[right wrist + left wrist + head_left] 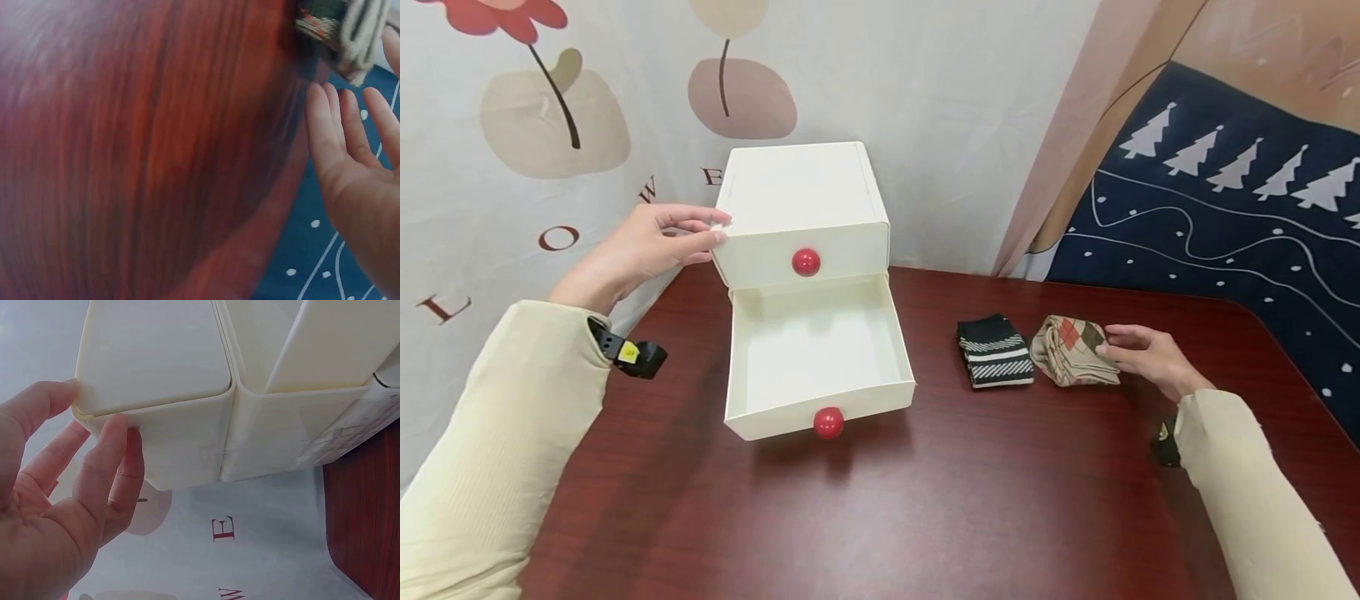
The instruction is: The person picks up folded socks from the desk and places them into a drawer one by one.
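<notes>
A white two-drawer box (805,200) stands at the back of the dark red table (925,500). Its lower drawer (816,346) is pulled out and shows nothing inside; each drawer front has a red knob (828,422). My left hand (700,233) rests its straight fingers against the box's upper left corner, seen close in the left wrist view (106,469) against the box wall (162,362). To the right lie a folded black striped sock (994,350) and a folded beige argyle sock (1071,350). My right hand (1123,346) touches the beige sock's right side, fingers extended (350,131).
A cloth with flowers and letters (550,117) hangs right behind the box. A dark blue cloth with white trees (1225,208) lies past the table's right edge. Bare tabletop stretches in front of the drawer and the socks.
</notes>
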Demonstrator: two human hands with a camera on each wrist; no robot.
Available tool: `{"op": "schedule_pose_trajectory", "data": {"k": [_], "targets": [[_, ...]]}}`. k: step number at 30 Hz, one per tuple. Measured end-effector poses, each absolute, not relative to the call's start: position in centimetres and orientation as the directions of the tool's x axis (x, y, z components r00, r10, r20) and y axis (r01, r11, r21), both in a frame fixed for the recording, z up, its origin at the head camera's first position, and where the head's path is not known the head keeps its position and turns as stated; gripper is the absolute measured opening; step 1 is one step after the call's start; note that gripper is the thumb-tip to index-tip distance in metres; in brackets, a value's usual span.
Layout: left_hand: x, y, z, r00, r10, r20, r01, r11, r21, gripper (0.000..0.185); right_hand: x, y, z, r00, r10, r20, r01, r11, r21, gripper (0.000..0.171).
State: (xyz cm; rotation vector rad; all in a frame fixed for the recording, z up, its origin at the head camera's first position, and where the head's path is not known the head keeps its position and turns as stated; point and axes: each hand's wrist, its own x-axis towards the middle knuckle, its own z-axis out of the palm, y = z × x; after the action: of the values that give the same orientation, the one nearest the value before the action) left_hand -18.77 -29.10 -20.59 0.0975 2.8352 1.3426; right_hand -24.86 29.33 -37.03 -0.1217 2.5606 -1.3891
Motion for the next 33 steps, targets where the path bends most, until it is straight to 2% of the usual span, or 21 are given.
{"op": "schedule_pose_trajectory", "data": {"k": [4,9,20,27,33], "targets": [[-18.8,-29.2,-20.6,-0.998,0.055,0.027,0.056,0.632,0.773,0.045,-25.3,28.8,-37.6,-0.956,-0.165,-0.243,0.120,0.536,-0.835,0.078],[-18.7,-29.2,-20.6,-0.998,0.053,0.030,0.057,0.628,0.777,0.045,-25.5,28.2,-38.1,-0.951,-0.144,-0.272,0.157,0.532,-0.832,0.083],[-18.9,-29.2,-20.6,-0.998,0.050,0.027,0.054,0.645,0.762,0.046,-25.8,27.9,-37.9,-0.910,-0.230,-0.345,0.261,0.329,-0.908,0.085],[-18.9,-29.2,-20.6,-0.998,0.052,0.025,0.053,0.648,0.760,0.047,-25.6,27.8,-37.7,-0.901,-0.285,-0.328,0.273,0.214,-0.938,0.083],[-18.7,-29.1,-20.6,-0.998,0.049,0.035,0.058,0.638,0.768,0.047,-25.5,27.7,-37.7,-0.908,-0.249,-0.337,0.272,0.262,-0.926,0.083]]}}
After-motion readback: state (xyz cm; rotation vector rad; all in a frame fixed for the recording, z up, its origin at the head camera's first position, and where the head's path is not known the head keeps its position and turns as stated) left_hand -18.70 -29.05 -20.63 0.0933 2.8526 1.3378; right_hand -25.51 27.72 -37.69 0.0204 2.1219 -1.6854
